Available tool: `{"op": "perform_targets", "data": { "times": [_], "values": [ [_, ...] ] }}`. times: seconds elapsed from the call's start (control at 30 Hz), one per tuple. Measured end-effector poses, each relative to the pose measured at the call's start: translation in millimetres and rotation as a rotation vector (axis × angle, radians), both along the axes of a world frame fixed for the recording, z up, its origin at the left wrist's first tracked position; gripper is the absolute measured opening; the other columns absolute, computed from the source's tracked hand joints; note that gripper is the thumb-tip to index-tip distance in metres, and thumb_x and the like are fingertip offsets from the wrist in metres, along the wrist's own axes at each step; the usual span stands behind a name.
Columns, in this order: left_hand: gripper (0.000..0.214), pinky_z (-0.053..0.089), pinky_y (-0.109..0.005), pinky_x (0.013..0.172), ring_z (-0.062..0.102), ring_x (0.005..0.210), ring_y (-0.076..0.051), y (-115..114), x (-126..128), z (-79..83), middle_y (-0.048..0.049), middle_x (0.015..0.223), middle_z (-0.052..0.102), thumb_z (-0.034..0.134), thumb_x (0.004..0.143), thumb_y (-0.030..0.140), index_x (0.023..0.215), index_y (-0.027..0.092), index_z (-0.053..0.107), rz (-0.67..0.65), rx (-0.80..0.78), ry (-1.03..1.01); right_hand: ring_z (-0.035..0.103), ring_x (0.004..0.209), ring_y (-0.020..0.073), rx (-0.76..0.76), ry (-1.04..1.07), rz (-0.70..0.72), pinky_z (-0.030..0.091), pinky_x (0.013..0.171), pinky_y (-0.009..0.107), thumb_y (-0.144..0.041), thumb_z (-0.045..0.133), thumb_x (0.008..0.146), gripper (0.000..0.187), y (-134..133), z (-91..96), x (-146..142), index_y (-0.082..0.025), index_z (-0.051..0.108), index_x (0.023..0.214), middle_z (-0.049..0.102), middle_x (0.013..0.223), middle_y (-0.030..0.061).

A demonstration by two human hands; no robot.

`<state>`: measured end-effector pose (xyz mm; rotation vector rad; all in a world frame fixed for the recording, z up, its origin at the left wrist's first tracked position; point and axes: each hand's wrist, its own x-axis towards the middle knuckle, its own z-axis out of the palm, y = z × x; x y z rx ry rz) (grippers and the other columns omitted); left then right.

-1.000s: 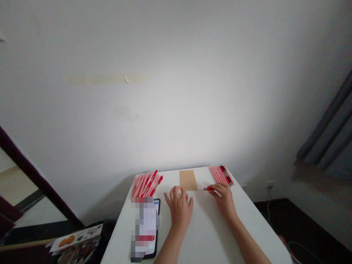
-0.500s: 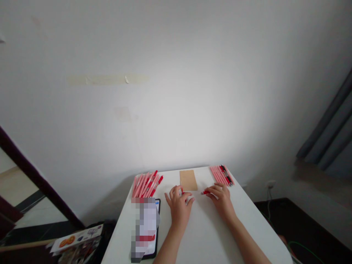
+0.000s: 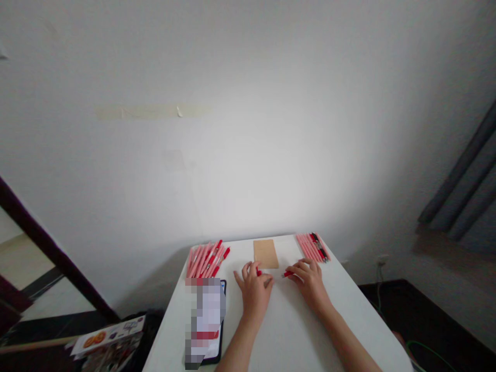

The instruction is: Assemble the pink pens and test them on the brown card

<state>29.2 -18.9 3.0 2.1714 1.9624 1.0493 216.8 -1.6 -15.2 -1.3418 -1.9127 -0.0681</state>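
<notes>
My left hand (image 3: pixel 256 290) is over the middle of the white table, thumb and forefinger pinched on a red pen piece (image 3: pixel 259 272) that is mostly covered by the fingers. My right hand (image 3: pixel 310 281) is closed on another red pen piece (image 3: pixel 288 274), its pale end pointing left towards my left hand. A small gap separates the two hands. Just beyond them lies a brown card or notebook (image 3: pixel 265 253). I cannot tell whether the two pieces belong to one pen.
A loose pile of pink and red pens (image 3: pixel 205 261) lies at the back left of the table (image 3: pixel 287 330). A neater row of pink, red and black pens (image 3: pixel 310 247) lies at the back right. A phone (image 3: pixel 221 330), partly blurred out, lies at the left. A wall stands behind.
My left thumb and forefinger have drawn together, and the red piece there has tilted. The red piece in my right hand has turned slightly, its tip lower. Both hands stay in nearly the same place.
</notes>
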Motion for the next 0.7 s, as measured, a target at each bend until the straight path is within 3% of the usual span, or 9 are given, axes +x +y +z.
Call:
{"op": "perform_targets", "data": {
  "times": [0.3, 0.5, 0.7],
  "values": [
    [0.011, 0.007, -0.069, 0.109, 0.039, 0.125, -0.027, 0, 0, -1.1, 0.0016, 0.124, 0.057, 0.068, 0.073, 0.026, 0.079, 0.035, 0.072, -0.001, -0.015, 0.015, 0.051, 0.097, 0.0246, -0.041, -0.035, 0.016, 0.033, 0.093, 0.046, -0.037, 0.058, 0.087, 0.016, -3, 4.4, -1, -0.031, 0.069, 0.097, 0.069, 0.089, 0.0023],
    [0.012, 0.007, -0.070, 0.109, 0.039, 0.125, -0.028, 1, 0, -4.4, 0.0010, 0.125, 0.056, 0.068, 0.073, 0.027, 0.081, 0.036, 0.072, -0.003, 0.005, 0.035, 0.052, 0.098, 0.0249, -0.035, 0.008, -0.006, 0.035, 0.093, 0.046, -0.034, 0.059, 0.086, 0.021, 1, -3.9, -1, -0.030, 0.066, 0.105, 0.069, 0.090, 0.0033],
    [0.011, 0.007, -0.070, 0.109, 0.038, 0.126, -0.028, 1, 0, -5.4, 0.0006, 0.126, 0.056, 0.069, 0.073, 0.029, 0.081, 0.035, 0.072, -0.007, -0.002, 0.029, 0.053, 0.098, 0.0251, -0.029, 0.034, -0.008, 0.037, 0.093, 0.045, -0.035, 0.059, 0.085, 0.016, 3, -8.0, 1, -0.027, 0.068, 0.095, 0.068, 0.089, 0.0052]
  ]
}}
